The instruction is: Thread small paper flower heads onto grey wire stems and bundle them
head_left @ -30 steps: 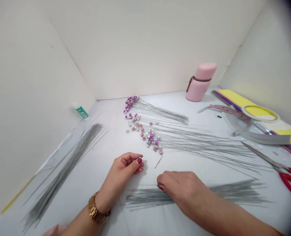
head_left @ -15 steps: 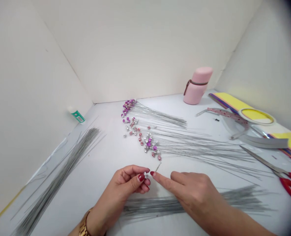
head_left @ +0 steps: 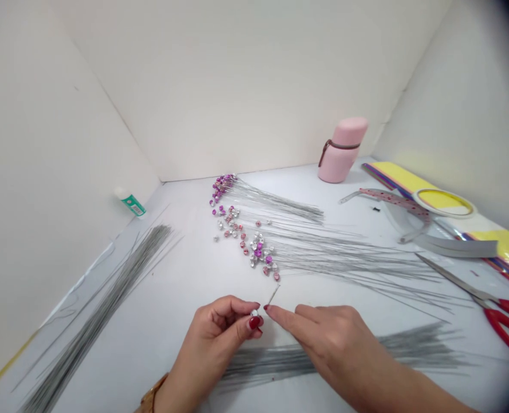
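My left hand [head_left: 220, 332] is closed, with thumb and fingertips pinching a small silver-clear rhinestone bead [head_left: 255, 313]. Just to its right, my right hand [head_left: 332, 338] is closed too, its index finger pressed against a thin wire [head_left: 273, 294] whose short end sticks up past the fingertip. The right thumb is hidden behind the hand. Beyond both hands lie several wired rhinestone stems [head_left: 261, 252] with clear, pink and purple heads. Under my hands a bundle of grey wires [head_left: 275, 362] stretches sideways.
Further wires [head_left: 121, 292] lie at left near a glue tube [head_left: 133, 205]. A finished-looking purple bunch [head_left: 223, 186] rests at the back. At right are a pink flask [head_left: 343, 152], red-handled scissors [head_left: 490, 298], a tape roll [head_left: 443, 203], grey strips [head_left: 461, 248] and yellow sheets [head_left: 392, 172].
The left fingers have shifted around the bead, which is more covered now. The right fingertip stays at the wire, slightly lower in view. The whole view has moved a little.
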Available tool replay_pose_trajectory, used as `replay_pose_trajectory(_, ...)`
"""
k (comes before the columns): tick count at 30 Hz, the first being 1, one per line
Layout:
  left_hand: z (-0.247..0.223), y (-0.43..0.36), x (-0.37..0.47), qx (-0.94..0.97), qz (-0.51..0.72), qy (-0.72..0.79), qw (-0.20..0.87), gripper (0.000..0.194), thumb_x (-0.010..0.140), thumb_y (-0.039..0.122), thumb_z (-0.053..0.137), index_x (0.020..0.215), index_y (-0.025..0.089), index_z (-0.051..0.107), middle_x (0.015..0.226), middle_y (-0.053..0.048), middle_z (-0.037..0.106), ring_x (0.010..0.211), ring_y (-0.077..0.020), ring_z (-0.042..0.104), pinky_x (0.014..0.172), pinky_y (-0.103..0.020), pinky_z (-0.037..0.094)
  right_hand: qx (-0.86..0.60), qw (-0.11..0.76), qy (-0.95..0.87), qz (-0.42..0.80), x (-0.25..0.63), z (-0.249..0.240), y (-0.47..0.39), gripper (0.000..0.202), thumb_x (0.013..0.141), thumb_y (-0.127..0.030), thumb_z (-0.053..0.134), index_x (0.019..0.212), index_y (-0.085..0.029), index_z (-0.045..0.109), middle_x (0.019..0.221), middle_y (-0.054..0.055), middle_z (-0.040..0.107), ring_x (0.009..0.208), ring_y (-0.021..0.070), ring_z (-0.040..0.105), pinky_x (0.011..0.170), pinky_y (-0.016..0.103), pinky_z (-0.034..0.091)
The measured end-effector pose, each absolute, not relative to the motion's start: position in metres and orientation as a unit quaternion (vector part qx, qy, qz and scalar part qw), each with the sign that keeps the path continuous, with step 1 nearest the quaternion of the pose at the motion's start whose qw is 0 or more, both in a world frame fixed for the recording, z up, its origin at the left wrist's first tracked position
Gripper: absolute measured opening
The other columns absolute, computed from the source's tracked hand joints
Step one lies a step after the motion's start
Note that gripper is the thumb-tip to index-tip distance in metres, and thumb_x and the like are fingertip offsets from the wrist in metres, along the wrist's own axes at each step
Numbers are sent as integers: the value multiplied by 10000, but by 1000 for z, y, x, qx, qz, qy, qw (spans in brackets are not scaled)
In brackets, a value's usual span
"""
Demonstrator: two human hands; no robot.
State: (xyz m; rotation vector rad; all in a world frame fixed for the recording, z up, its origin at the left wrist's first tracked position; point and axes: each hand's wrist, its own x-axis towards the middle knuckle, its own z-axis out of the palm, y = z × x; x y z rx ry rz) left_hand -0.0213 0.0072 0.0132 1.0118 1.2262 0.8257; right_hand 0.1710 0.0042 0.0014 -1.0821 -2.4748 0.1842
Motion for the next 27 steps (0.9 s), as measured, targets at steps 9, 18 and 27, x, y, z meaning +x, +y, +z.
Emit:
replay_pose_trajectory(9,9,0,-20,558,299,521,572,154,747,297,579,776,159,642,651,-27,673,624,-136,604,598,-205,460,-370,165,-907,120,169,-2,4,146,757,-84,469,814,-207,522,608,-41,579,481,115,497,463,257,243)
replay_pose_trajectory(18,1,0,-13,624,324,511,494,202,752,351,545,725,178,645,635,-28,646,592,-143,565,559,-207,436,-364,146,-915,93,162,-3,12,112,727,-82,513,739,-193,520,620,-35,609,497,117,545,443,244,266)
replay_pose_trajectory(27,-2,23,-45,640,380,551,377,267,825,349,443,1050,216,499,1027,-59,579,872,-166,555,764,-271,439,-491,232,-839,-28,207,10,48,166,828,-135,465,855,-227,601,708,16,581,731,177,514,612,260,369)
